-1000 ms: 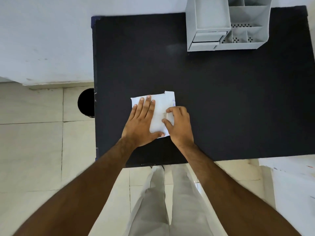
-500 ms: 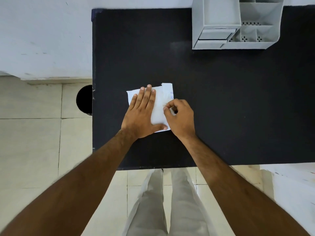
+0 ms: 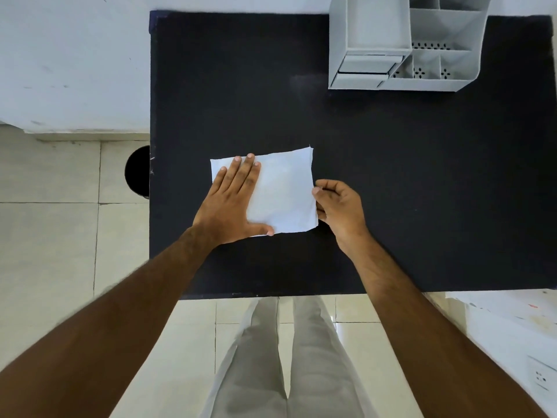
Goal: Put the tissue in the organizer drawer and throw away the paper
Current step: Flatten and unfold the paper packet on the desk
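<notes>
Partly, left hand [image 3: 233,203] covers white sheet [image 3: 283,191].

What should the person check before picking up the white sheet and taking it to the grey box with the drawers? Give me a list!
1. White sheet lies flat on the black table: ok.
2. Left hand rests flat on the sheet, pinning it: ok.
3. Right hand has a firm pinch on the sheet's right edge: cannot tell; the fingertips are at the edge, but the grip is hidden.
4. Drawers of the grey organizer are open enough to take it: not ok; they look shut or nearly shut.
5. Table between sheet and organizer is bare: ok.
6. Dark bin beside the table's left edge is there for the paper: ok.
</notes>
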